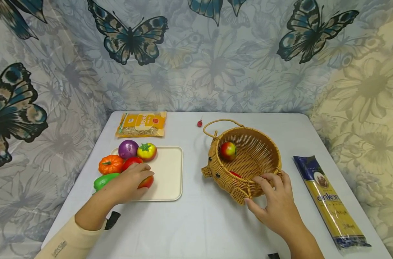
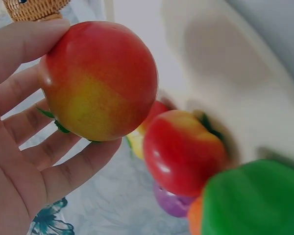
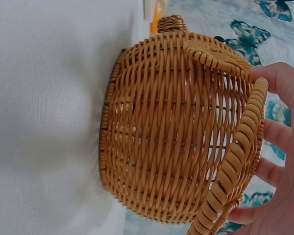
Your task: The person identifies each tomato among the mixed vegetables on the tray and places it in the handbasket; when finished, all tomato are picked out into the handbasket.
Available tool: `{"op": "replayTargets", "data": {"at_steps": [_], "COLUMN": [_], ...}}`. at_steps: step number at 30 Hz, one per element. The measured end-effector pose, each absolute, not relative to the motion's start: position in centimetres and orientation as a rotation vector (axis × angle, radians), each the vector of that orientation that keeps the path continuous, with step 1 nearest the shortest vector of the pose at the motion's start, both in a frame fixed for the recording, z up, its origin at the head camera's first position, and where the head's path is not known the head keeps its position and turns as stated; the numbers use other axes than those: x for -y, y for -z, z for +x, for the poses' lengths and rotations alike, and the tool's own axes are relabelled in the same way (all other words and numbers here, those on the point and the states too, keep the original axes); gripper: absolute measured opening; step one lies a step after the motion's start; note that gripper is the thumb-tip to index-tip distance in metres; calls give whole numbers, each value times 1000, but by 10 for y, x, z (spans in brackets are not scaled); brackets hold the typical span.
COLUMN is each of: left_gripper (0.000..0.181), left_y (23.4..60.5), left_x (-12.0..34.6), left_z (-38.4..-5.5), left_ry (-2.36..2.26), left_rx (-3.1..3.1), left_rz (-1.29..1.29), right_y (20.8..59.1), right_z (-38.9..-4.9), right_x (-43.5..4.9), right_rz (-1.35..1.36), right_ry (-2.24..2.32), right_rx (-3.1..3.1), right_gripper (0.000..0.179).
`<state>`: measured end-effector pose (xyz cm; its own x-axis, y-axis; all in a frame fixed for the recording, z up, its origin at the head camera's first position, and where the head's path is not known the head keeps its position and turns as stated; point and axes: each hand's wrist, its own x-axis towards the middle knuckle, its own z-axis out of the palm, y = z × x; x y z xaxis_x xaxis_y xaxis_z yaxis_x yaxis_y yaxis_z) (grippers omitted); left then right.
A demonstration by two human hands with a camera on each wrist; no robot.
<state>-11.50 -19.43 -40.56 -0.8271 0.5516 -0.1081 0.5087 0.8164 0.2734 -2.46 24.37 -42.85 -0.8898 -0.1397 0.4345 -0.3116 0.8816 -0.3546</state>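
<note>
My left hand (image 1: 128,183) holds a red and yellow tomato (image 2: 100,81) between thumb and fingers, over the left part of a cream tray (image 1: 167,174). In the left wrist view its green leafy top faces the fingers. Beside it are another red tomato (image 2: 183,152), a green pepper-like vegetable (image 1: 105,181), a small orange pumpkin (image 1: 110,164), a purple round vegetable (image 1: 128,149) and a yellow-red tomato (image 1: 147,151). My right hand (image 1: 277,205) grips the near rim of a wicker basket (image 3: 157,127), fingers inside, thumb outside by an ear. A red-yellow round fruit (image 1: 228,151) lies inside; another red thing is mostly hidden.
An orange food packet (image 1: 141,125) lies behind the tray. At the back of the white table (image 1: 202,223) is a tiny red cherry-like item (image 1: 200,123). A long blue and yellow pasta packet (image 1: 330,203) lies right of the basket. Butterfly-print cloth hangs behind.
</note>
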Motion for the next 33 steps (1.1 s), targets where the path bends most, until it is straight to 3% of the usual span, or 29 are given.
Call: {"op": "replayTargets", "data": {"at_steps": [33], "left_gripper": [41], "left_y": [337], "left_x": [100], "left_z": [-151], "left_ry": [-319], "left_rx": [-2787], "left_rz": [1265], "right_y": [428], "right_z": [-23], "right_x": [-242], "right_rz": [305], "right_ry": [-616], "right_rx": [2648], "right_gripper": [56]}}
